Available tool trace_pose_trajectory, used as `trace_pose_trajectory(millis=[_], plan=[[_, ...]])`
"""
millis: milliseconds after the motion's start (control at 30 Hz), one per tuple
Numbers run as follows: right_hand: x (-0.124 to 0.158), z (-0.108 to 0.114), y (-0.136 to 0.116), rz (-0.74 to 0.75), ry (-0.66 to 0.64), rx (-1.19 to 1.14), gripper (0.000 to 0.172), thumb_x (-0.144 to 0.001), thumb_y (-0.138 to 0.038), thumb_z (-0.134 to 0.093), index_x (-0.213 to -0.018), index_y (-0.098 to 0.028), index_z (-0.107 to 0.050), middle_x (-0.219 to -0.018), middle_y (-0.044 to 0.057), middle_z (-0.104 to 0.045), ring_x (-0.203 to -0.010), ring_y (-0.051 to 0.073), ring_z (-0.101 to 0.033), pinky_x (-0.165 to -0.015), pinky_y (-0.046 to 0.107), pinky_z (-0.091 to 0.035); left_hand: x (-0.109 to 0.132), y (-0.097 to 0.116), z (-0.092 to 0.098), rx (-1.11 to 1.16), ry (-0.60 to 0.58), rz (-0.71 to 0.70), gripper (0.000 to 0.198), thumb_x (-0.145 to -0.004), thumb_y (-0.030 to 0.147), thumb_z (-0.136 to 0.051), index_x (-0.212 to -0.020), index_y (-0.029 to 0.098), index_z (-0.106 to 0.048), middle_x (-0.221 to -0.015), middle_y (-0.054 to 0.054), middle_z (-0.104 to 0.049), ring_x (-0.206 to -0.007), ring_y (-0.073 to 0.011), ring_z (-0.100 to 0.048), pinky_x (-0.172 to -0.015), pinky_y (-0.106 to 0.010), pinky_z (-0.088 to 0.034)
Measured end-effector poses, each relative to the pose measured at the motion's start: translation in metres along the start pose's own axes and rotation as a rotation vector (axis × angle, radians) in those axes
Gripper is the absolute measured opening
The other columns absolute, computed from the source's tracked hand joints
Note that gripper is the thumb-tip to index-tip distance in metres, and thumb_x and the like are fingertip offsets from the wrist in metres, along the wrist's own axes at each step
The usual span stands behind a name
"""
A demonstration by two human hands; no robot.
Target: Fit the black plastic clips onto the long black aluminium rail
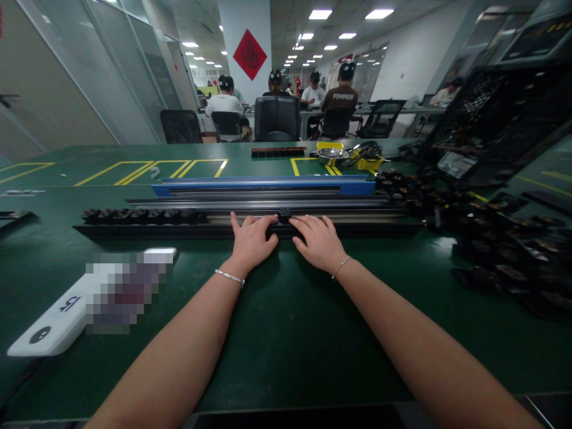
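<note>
A small black block (284,214) sits on a long black rail (375,229) lying across the table. My left hand (251,241) reaches it from the left with its index fingertip, the other fingers spread along the rail and the thumb bent in. From the other side, the fingertips of my right hand (318,241) meet the block, so it is held between both hands. A row of similar black blocks (143,216) stands on the rail's left part. The block's underside and its contact with the rail are hidden.
Behind the rail lie more metal bars and a blue bar (268,186). Many dark parts (504,250) are heaped at right, near a tilted black bin (496,119). A white device (58,319) lies at left, partly pixelated. A metal bowl (332,155) stands farther back; people sit beyond the table.
</note>
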State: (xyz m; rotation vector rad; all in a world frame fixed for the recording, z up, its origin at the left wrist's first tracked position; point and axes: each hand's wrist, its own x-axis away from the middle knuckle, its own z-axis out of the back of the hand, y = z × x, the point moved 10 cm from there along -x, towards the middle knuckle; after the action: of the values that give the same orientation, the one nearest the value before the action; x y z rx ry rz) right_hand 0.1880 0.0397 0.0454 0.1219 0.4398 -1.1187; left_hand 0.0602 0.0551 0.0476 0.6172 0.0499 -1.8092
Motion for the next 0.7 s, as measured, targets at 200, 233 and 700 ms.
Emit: trace_pose_trajectory(millis=[200,233,700], plan=[[0.0003,0.0008,0.0002,-0.016,0.013,-0.016,0.046,-0.086,-0.033,-0.043,-0.131,-0.024,-0.047,-0.133,0.007,-0.053,-0.125,0.024,-0.041,-0.108,0.050,-0.017,-0.0003,0.0003,0.0003,-0.006,0.017,-0.014,0.040,-0.077,0.031,-0.049,-0.117,0.031,-0.057,-0.106,-0.001,-0.069,-0.107,-0.0252,-0.053,-0.109,-0.064,0.008],[0.0003,0.0010,0.0002,-0.015,0.016,-0.023,0.046,-0.086,-0.032,-0.043,-0.131,-0.024,-0.047,-0.133,0.007,-0.053,-0.125,0.024,-0.041,-0.108,0.049,-0.017,-0.0003,0.0004,0.0002,-0.006,0.016,-0.016,0.040,-0.077,0.031,-0.049,-0.117,0.031,-0.057,-0.106,-0.001,-0.069,-0.107,-0.0254,-0.053,-0.109,-0.064,0.007],[-0.0041,0.0007,0.0024,-0.018,0.034,-0.054,0.039,-0.083,-0.027,-0.047,-0.121,-0.024,-0.054,-0.123,0.007,-0.061,-0.116,0.023,-0.050,-0.106,0.048,-0.021,0.0001,0.0037,-0.0017,-0.018,-0.017,-0.029,0.043,-0.078,0.031,-0.050,-0.120,0.033,-0.054,-0.109,0.000,-0.068,-0.107,-0.0253,-0.053,-0.109,-0.063,0.008]])
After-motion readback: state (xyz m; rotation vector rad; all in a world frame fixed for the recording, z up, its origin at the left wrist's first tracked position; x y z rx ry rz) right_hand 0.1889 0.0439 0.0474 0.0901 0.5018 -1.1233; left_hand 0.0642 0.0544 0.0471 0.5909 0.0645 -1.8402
